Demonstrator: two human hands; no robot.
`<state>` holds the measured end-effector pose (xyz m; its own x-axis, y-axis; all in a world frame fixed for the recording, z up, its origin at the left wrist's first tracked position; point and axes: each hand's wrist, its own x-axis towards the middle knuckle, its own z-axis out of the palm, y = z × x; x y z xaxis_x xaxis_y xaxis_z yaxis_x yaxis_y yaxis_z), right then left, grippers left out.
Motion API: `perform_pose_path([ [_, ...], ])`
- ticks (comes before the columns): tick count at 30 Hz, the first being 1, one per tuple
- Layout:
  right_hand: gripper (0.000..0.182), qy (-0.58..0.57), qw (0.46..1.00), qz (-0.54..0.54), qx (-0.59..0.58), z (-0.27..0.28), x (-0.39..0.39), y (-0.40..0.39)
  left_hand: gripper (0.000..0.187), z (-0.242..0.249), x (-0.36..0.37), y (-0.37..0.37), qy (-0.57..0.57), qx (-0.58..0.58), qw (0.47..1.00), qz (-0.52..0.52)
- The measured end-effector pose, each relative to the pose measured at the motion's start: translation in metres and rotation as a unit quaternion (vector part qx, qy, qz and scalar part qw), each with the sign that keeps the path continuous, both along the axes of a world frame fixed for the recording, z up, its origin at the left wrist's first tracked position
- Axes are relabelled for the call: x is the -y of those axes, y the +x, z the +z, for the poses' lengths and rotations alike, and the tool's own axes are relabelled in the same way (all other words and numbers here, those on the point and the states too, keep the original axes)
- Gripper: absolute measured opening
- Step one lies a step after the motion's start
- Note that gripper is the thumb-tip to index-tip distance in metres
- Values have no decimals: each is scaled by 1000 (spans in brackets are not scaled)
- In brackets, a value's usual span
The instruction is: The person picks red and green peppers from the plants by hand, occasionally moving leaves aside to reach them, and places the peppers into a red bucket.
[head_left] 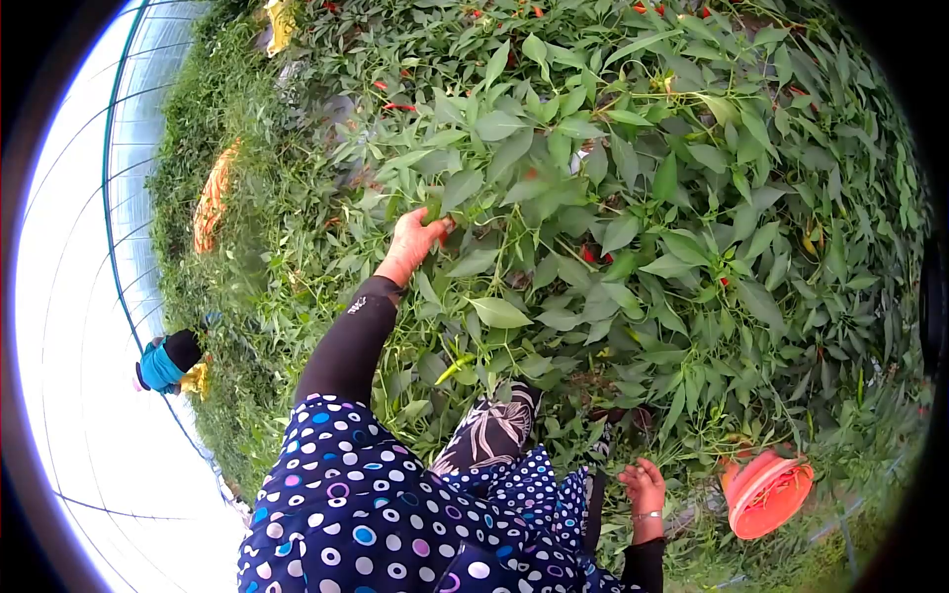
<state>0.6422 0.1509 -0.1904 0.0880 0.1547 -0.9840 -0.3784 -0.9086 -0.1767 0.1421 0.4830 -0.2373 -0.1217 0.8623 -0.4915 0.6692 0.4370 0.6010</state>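
Note:
My left hand reaches into the leafy pepper plants, its thumb and fingers closed at a stem. A bit of a red chili pepper shows at the fingertips, partly hidden by leaves. Low on the right, my right hand hangs beside the plants with its fingers loosely curled and apart; I see nothing in it. To its right a tilted red bucket has several chili peppers inside. Other red peppers hang among the leaves, and a pale green pepper hangs nearer my body.
A person in a blue top is at the far left, near a yellow bag. An orange striped sack and another yellow bag stand among the rows. The greenhouse frame curves along the left.

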Motion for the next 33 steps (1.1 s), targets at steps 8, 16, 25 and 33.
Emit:
perform_pose_path([
  [8, 29, 15, 1000, -5, 8, 26, -6, -1, 22, 60, 35, 10, -130, -214, 964, -90],
  [16, 30, 31, 999, -9, -1, 32, -16, -11, 17, 164, 69, 22, -227, 352, 863, 282],
  [25, 28, 51, 998, -15, -45, 28, -35, -32, 16, 40, -61, 70, -64, 254, 911, 318],
  [33, 28, 47, 999, -15, -5, 26, -24, -19, 27, -80, -112, 98, -194, 156, 964, 96],
])
